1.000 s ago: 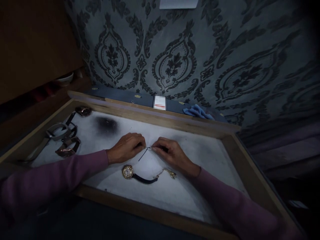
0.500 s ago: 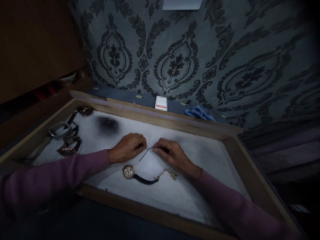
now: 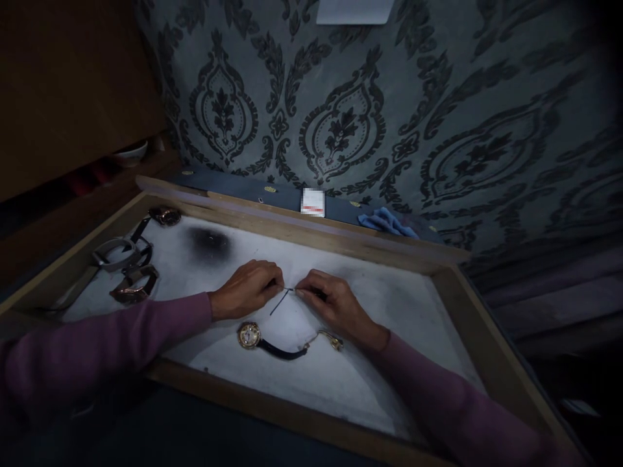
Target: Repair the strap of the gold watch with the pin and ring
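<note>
Nearest, the wooden rim (image 3: 272,405) crosses in front of the white surface (image 3: 360,389), and just beyond it lies a watch (image 3: 248,335) with a gold-toned case and a pale dial, its dark strap (image 3: 285,353) stretching to the right towards a gold-toned clasp (image 3: 335,340). Past the watch, the left hand (image 3: 248,289) and the right hand (image 3: 338,303) face each other, well inside the rim, fingers curled in and fingertips nearly meeting. Each hand is closed in a pinch on a thin dark piece (image 3: 279,303), which spans the small gap between the fingertips and slants down from there towards the watch; whether its lower end touches the surface I cannot tell. The watch lies on the near side of both hands, apart from them, with the clasp just below the right hand. Off to the left, well apart from the left hand, sit several other watches (image 3: 131,285). Farther back, behind the far rim, stand a small white box (image 3: 312,202) and, to its right, a crumpled blue cloth (image 3: 387,222), with patterned wallpaper (image 3: 341,130) rising behind them
</note>
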{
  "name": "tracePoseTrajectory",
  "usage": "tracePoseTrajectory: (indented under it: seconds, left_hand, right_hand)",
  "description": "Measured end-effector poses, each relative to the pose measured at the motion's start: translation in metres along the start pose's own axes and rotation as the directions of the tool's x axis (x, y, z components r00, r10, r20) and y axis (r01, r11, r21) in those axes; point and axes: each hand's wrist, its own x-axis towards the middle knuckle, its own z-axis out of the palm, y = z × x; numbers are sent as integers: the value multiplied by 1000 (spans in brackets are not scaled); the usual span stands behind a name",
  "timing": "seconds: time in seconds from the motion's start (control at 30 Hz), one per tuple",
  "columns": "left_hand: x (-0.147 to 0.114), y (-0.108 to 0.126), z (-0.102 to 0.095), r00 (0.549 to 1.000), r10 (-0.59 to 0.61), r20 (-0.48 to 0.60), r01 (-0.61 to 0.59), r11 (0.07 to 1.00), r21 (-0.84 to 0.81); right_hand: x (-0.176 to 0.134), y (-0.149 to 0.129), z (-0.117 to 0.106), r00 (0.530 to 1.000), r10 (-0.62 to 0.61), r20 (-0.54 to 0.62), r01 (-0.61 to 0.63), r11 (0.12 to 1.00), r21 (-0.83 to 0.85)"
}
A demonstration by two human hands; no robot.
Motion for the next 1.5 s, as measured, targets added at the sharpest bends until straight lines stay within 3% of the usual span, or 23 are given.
tracePoseTrajectory:
  seconds: [0.93,1.33,1.5]
  left_hand:
    - [1,-1,-1,1000,-15,18,16,1000,-19]
    - [0,-1,1,998,-58,4,58,998,-29]
    - [1,1,0,998,-61,-1,61,996,-69]
  right_hand:
    - [1,0,-1,999,40,12,-40,998,47]
    - [-1,-3,5,997,-47,-61,46,999,-22]
    - [0,-3,3,999,3,-47,-1,999,32]
